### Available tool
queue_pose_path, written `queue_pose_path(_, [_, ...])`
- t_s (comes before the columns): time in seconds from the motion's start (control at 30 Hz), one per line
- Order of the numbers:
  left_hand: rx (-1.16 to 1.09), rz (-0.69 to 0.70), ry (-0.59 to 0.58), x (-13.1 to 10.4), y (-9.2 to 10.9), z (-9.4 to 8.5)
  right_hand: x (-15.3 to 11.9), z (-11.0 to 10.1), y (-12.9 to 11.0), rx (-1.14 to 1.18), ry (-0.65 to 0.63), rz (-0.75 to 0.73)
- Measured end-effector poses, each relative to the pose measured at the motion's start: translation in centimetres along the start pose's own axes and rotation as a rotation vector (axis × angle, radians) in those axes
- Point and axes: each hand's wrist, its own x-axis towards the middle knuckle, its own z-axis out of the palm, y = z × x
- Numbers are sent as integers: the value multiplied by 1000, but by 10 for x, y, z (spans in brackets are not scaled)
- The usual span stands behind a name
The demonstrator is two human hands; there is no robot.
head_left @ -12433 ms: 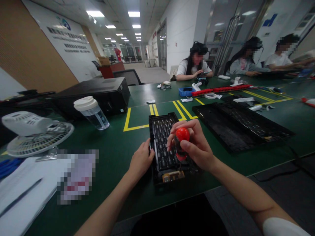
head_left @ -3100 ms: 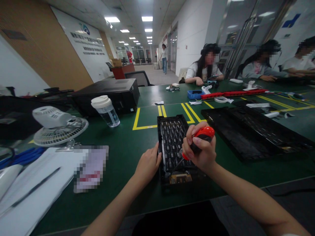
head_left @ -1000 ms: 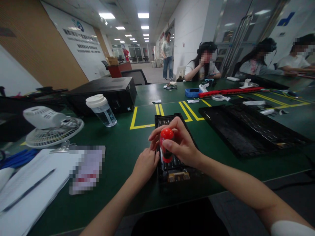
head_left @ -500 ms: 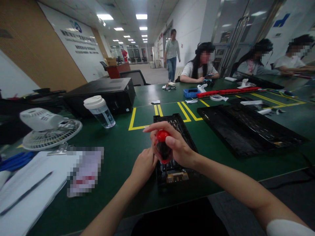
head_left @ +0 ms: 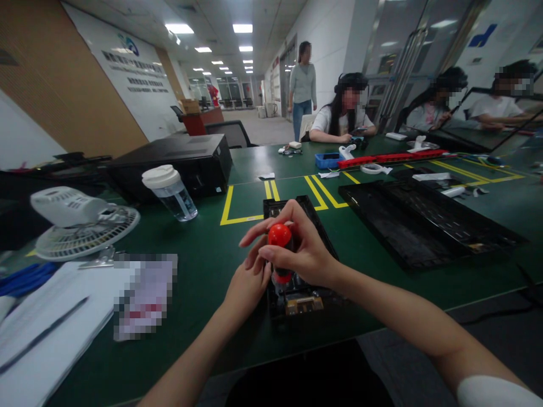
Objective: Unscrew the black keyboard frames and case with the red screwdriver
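Observation:
My right hand (head_left: 303, 249) is wrapped round the red and black handle of a screwdriver (head_left: 280, 236), held nearly upright with its blade mostly hidden. Under it lies an open black casing (head_left: 324, 229) on the green table, with a gold-brown circuit board (head_left: 304, 306) at its near end. My left hand (head_left: 247, 285) rests at the casing's left edge, close to the screwdriver. Its fingers are bent and partly covered by my right hand, so what they hold, if anything, is hidden.
To the right lies a larger black panel (head_left: 407, 226). On the left are a white fan (head_left: 85, 220), a water cup (head_left: 172, 192), a clipboard with papers (head_left: 55, 328) and a black box (head_left: 178, 161). Beyond are a blue tray (head_left: 327, 161) and a red strip (head_left: 382, 159). Co-workers sit opposite.
My right hand's grip on the screwdriver has shifted, with the thumb moved left across the handle and the wrist turned. Behind the table, the walking person has come closer.

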Motion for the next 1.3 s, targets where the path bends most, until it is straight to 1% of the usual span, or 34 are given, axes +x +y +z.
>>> queue_pose_path(0.17, [-8, 1, -16, -1, 4, -3, -1, 1, -3, -132, 75, 42])
queue_pose_path(0.33, [47, -58, -34, -2, 10, -9, -4, 3, -1, 21, -36, 117])
queue_pose_path(0.43, [-15, -54, -20, -2, 11, -11, -6, 4, -1, 9, -29, 145])
queue_pose_path(0.53, [-29, -22, -8, -3, 10, -11, -6, 3, -3, -99, -11, 113])
queue_pose_path(0.6, [4, 3, -11, -2, 9, -8, -4, 3, -4, -208, 9, 55])
queue_pose_path(0.67, [13, 9, -3, -2, 6, -5, -2, 3, -3, -253, 19, -3])
queue_pose_path(0.73, [16, -2, 16, -2, 5, -3, -1, 3, -2, -173, 12, -26])
queue_pose_path(0.8, [25, -21, 26, -2, 4, -2, 0, 4, 1, -60, -7, -11])
queue_pose_path(0.87, [50, -32, 10, -2, 5, -3, 1, 3, 3, -1, -17, 10])
queue_pose_path(0.97, [62, -16, -32, -3, 7, -6, 1, 1, 5, -4, 18, 23])
queue_pose_path(1.07, [35, -8, -9, -2, 9, -7, 0, -2, 7, -43, 65, 27])
queue_pose_path(1.13, [50, -7, 10, -2, 9, -7, -1, -4, 8, -37, 61, 26])
queue_pose_path(1.23, [102, 12, -11, -2, 9, -7, -2, -4, 8, 20, 30, 38])
queue_pose_path(1.3, [125, 9, -25, -2, 10, -8, -4, -3, 6, 14, 21, 70])
